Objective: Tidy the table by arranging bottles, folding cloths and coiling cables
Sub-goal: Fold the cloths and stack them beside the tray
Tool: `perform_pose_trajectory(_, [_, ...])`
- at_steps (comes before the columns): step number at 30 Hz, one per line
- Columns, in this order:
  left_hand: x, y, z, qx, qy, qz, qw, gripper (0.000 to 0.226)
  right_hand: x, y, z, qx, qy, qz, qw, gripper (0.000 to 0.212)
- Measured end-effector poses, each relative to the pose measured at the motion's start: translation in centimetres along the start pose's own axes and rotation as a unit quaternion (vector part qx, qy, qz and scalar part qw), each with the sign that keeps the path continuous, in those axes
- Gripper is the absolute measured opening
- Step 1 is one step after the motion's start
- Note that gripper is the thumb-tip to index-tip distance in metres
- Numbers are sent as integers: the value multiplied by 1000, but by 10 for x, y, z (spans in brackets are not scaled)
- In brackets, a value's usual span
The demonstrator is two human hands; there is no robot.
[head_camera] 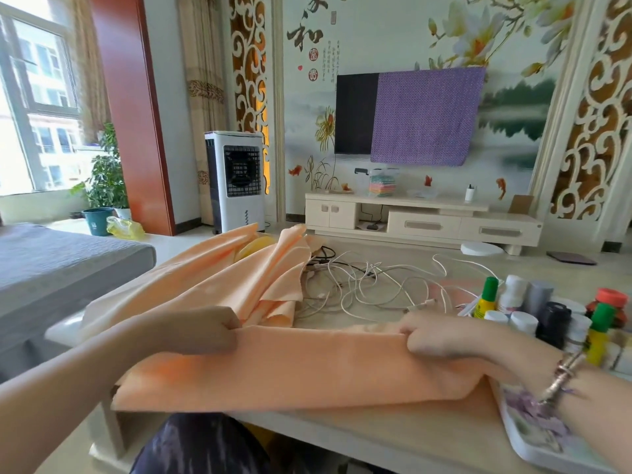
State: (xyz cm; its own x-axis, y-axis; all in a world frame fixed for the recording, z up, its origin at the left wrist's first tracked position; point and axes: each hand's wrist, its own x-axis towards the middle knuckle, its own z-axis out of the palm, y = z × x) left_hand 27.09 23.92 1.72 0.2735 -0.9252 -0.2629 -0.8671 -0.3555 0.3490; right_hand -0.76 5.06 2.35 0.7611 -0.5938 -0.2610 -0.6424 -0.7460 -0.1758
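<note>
Head view, two hands (205,331) (441,338) gripping one cloth (290,371)

- two hands: left hand (201,331), right hand (441,338)
- one big orange cloth (273,367)
- one messy pile of white cables (369,289)
- about twelve bottles (547,313)
- one tray (533,436)

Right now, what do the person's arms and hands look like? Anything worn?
Both forearms are bare, with no sleeves in view. The left hand shows no jewellery or glove. The right hand is ungloved too; its wrist carries a beaded bracelet in pinkish and metallic tones, with thin purple thread ends trailing from it. No rings can be made out.
</note>
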Motion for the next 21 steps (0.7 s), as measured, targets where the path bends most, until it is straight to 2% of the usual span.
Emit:
perform_pose_trajectory(2, [2,-8,5,-16,-9,-14,1000,16,6,-3,6,-21,-7,4,1000,32])
perform_pose_trajectory(3, [4,-13,8,10,11,-15,1000,21,8,-4,11,-48,13,15,999,32])
perform_pose_trajectory(7, [15,-31,18,80,150,-16,985,28,31,-7,27,-185,153,57,969,33])
perform_pose_trajectory(10, [16,-40,24,96,173,-36,980,31,58,-9,30,-262,230,26,937,34])
perform_pose_trajectory(16, [17,-48,29,89,155,-68,982,42,93,-10,38,-253,214,-13,943,31])
perform_pose_trajectory(21, [16,-46,31,154,159,-81,972,40,98,-4,47,-212,257,-54,941,24])
